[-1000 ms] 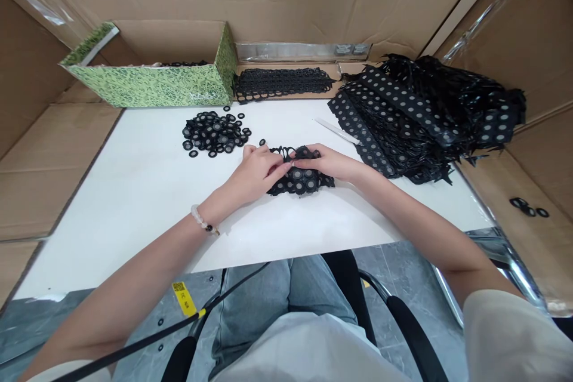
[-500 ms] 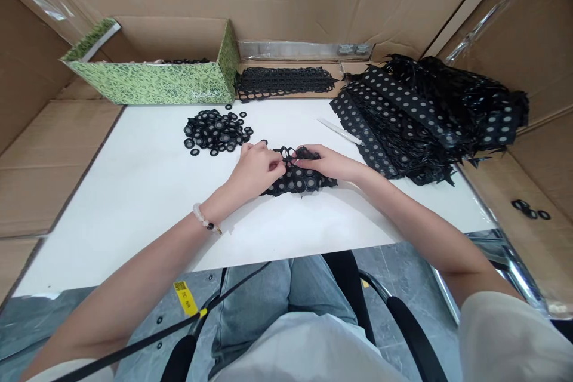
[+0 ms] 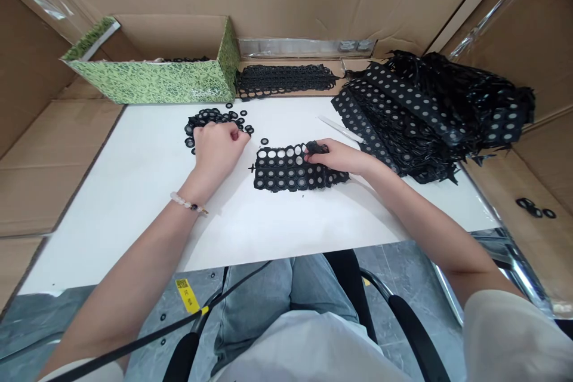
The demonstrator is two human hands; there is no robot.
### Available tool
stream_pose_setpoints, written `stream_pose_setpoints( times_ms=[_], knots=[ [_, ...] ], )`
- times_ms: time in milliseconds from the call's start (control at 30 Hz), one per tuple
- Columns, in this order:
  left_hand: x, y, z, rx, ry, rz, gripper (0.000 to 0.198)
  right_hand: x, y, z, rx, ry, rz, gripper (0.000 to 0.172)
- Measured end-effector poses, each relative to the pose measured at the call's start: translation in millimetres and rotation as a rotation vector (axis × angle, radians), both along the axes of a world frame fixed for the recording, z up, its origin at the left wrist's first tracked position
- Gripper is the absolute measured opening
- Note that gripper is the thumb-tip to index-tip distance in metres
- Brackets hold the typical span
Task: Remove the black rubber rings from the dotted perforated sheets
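A black sheet of rings (image 3: 286,174) lies on the white table, its upper row showing open holes toward the left. My right hand (image 3: 333,155) pinches the sheet's upper right part, where the edge is folded over. My left hand (image 3: 218,143) is over the front of a pile of loose black rings (image 3: 208,116), its fingers curled; what they hold, if anything, is hidden. One loose ring (image 3: 264,141) lies between the pile and the sheet.
A green patterned box (image 3: 156,83) stands at the back left. Beside it lies a stack of black mesh strips (image 3: 286,79). A large heap of dotted black sheets (image 3: 403,113) covers the right side, with a white strip (image 3: 340,129) at its left edge.
My left hand has left the sheet and moved left to the ring pile, uncovering the sheet's left part. My right hand stays at the sheet, slightly farther right.
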State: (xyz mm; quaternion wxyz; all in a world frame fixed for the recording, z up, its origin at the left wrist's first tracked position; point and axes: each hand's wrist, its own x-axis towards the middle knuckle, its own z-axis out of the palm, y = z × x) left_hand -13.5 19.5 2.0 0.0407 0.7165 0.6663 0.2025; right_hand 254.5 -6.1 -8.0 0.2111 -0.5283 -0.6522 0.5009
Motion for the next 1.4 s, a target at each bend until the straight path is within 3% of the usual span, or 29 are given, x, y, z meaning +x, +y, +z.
stream_pose_setpoints(
  times_ms=[100,200,367,467,667,800,867,1000,1067,1200,1300,1400],
  knots=[
    [-1.0,1.4,-5.0,-0.019,0.063,-0.056,0.030,-3.4,-2.1,2.0,-0.050,0.089,-0.024,0.018],
    [5.9,-6.2,-4.3,0.021,0.033,-0.152,0.035,-7.7,-3.1,2.2,-0.130,0.230,-0.037,0.037],
    [20.6,-23.0,-0.3,-0.026,-0.027,-0.512,0.039,-10.2,-4.2,-2.7,-0.161,0.367,-0.053,0.068],
    [25.8,-26.9,-6.0,-0.115,-0.018,-0.645,0.043,-9.3,-4.9,-4.6,-0.118,0.411,0.034,0.071],
    [27.6,-26.0,-11.0,-0.189,-0.036,-0.743,0.034,-7.8,-2.7,-5.7,0.074,0.310,0.168,0.067],
    [24.0,-22.1,-3.5,-0.205,-0.111,-0.684,0.026,-9.0,0.6,-10.3,0.145,0.160,0.127,0.063],
    [17.1,-15.5,0.4,-0.154,-0.202,-0.544,0.026,-8.4,2.3,-11.7,0.196,0.076,0.070,0.058],
    [-3.6,4.6,2.6,0.009,-0.330,-0.131,0.026,-4.4,4.1,-10.4,0.235,0.022,-0.006,0.051],
    [-10.4,11.4,0.7,0.037,-0.282,-0.043,0.029,-3.0,3.6,-8.1,0.208,0.049,-0.013,0.047],
    [-6.4,7.1,-1.5,0.022,-0.112,-0.147,0.038,-4.9,-0.3,-3.4,0.109,0.115,-0.011,0.049],
    [4.7,-6.9,2.6,0.038,-0.087,-0.370,0.042,-9.1,-3.5,-2.2,0.019,0.220,-0.016,0.066],
    [13.0,-19.6,6.4,0.060,-0.081,-0.611,0.046,-13.6,-5.6,-3.0,-0.057,0.345,-0.043,0.067]
  ],
)
